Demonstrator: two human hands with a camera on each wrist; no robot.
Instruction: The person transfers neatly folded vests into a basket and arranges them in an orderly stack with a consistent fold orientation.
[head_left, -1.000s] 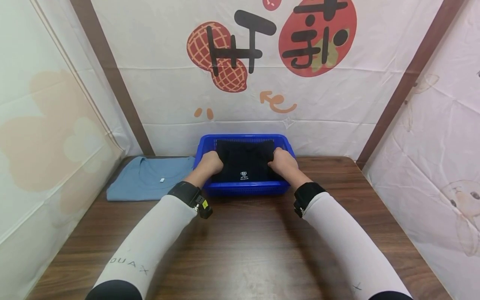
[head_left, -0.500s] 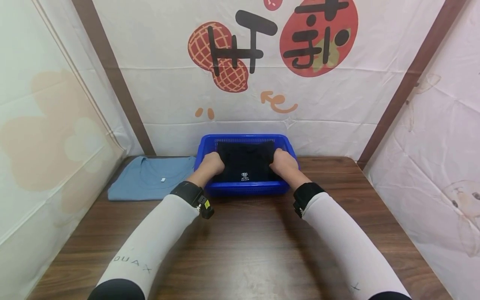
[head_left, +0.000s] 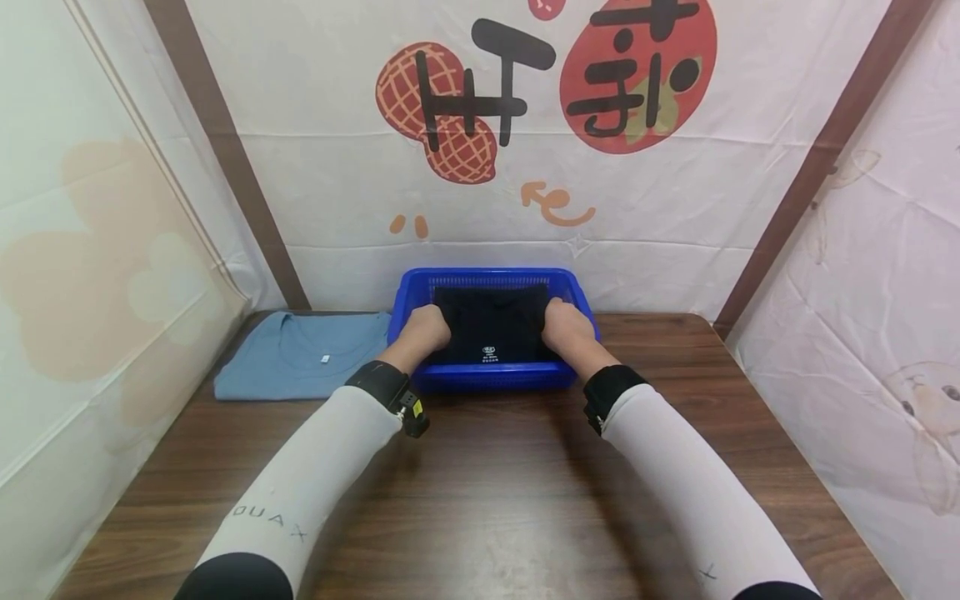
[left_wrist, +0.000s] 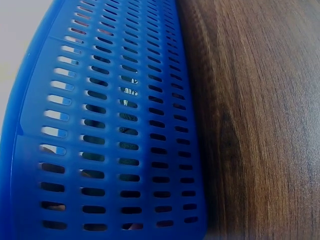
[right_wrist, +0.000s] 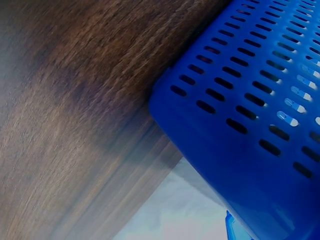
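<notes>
A folded black T-shirt with a small white print near its front edge lies inside a blue plastic basket. My left hand grips the shirt's left side, its fingertips hidden in the cloth. At the opposite side my right hand holds the shirt the same way. Both hands are within the basket's rim. The left wrist view is filled by the slotted basket wall and tabletop. In the right wrist view a corner of the slotted basket shows; neither wrist view shows a clear hand.
A folded light blue T-shirt lies on the brown wooden table, left of the basket. A printed white curtain hangs right behind the basket, with more curtain on both sides.
The far edge of the black T-shirt has sunk lower inside the basket, baring more of the back wall. Both hands have stayed nearly in place, still gripping it.
</notes>
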